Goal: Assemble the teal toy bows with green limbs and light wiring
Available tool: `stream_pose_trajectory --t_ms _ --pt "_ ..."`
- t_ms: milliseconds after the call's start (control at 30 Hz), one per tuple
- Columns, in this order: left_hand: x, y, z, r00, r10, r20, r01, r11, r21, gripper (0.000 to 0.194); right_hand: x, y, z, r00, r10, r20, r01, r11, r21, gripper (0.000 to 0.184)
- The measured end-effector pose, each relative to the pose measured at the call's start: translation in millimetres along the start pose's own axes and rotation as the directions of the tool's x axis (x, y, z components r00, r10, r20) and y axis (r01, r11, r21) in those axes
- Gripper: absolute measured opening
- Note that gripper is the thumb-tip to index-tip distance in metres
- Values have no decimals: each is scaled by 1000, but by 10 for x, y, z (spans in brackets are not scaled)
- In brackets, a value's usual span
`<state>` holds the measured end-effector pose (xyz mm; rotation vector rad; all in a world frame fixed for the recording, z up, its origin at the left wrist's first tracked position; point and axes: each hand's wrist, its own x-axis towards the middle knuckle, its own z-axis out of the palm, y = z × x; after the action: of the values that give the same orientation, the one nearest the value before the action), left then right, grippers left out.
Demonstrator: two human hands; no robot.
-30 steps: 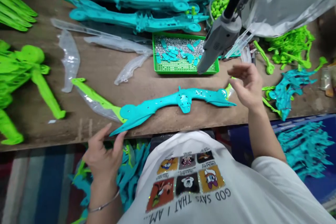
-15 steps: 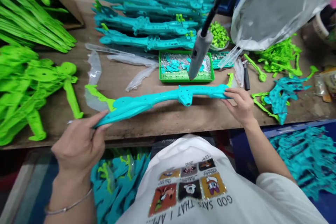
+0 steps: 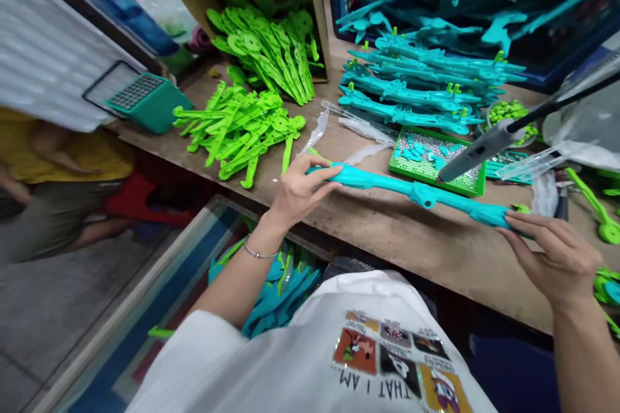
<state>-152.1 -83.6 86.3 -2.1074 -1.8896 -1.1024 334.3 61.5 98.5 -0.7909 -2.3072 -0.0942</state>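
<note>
Teal bar [image 3: 387,184] is on the wearer's side of the green tray [image 3: 426,180], looks raised off the table [image 3: 368,232]. Long axis runs L-R, approx. horizontal, w/ a slant: L end farther from wearer, R end nearer. Bar seen mostly edge-on; mid knob w/ a hole points toward wearer.

L hand [image 3: 301,190]: thumb & fingertips clamped on bar's L end, L of tray. R hand [image 3: 557,248]: thumb & fingers pinched on bar's R end, nearer wearer than tray & to its R.

Re: tray: grey tool [image 3: 472,153] slants over it, tip contact can't tell; teal stack [image 3: 411,106] just beyond; tub of green bits [image 3: 511,117] beyond, to R; clear pcs [image 3: 365,132] & green pile [image 3: 242,129] to L; another person's yellow clothing [image 3: 62,148] far L.
</note>
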Motion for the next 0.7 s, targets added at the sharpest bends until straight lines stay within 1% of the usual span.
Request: stream_pose_trajectory --t_ms 67,100,133,200,233,300,367,400,433,500,533,567,600,700 --pt "-20 -11 0 1000 19 -4 -19 1000 6 29 -22 -40 1 1000 -8 -6 8 1000 16 53" --pt "-33 0 -21 1000 26 11 -27 999 32 28 -47 -68 5 1000 -2 -6 2 1000 20 48" --pt "-45 25 -50 999 26 36 -29 997 72 28 -83 -103 12 1000 11 -3 -11 1000 24 43" --pt "-50 107 -107 992 5 123 -28 983 180 28 -192 -192 50 999 44 12 -44 998 33 35" --pt "-39 154 -117 986 -4 168 -33 975 219 31 -265 -244 83 998 57 13 -58 998 37 32" --pt "14 227 -59 958 6 287 -72 973 221 50 -438 -349 175 997 73 11 -73 997 22 32" --pt "92 249 114 909 45 415 -123 979 164 71 -629 -442 279 997 83 -11 -83 996 -17 35" --pt "130 240 230 877 65 477 -144 981 132 73 -720 -480 326 996 89 -23 -90 995 -39 36" --pt "162 223 349 835 82 545 -163 981 102 68 -801 -512 364 995 97 -25 -99 994 -56 37" --pt "202 187 551 746 87 660 -174 983 67 47 -918 -560 406 993 116 -26 -118 989 -85 38" --pt "208 179 614 719 78 691 -176 982 73 39 -946 -578 409 991 126 -32 -129 987 -98 39" --pt "207 182 649 714 66 697 -181 979 93 34 -951 -594 399 989 139 -45 -143 984 -111 41" --pt "199 193 658 729 54 682 -189 974 125 33 -932 -610 380 987 152 -57 -158 980 -122 43" --pt "144 229 599 832 28 555 -193 951 242 38 -747 -670 290 979 192 -63 -199 971 -135 52"
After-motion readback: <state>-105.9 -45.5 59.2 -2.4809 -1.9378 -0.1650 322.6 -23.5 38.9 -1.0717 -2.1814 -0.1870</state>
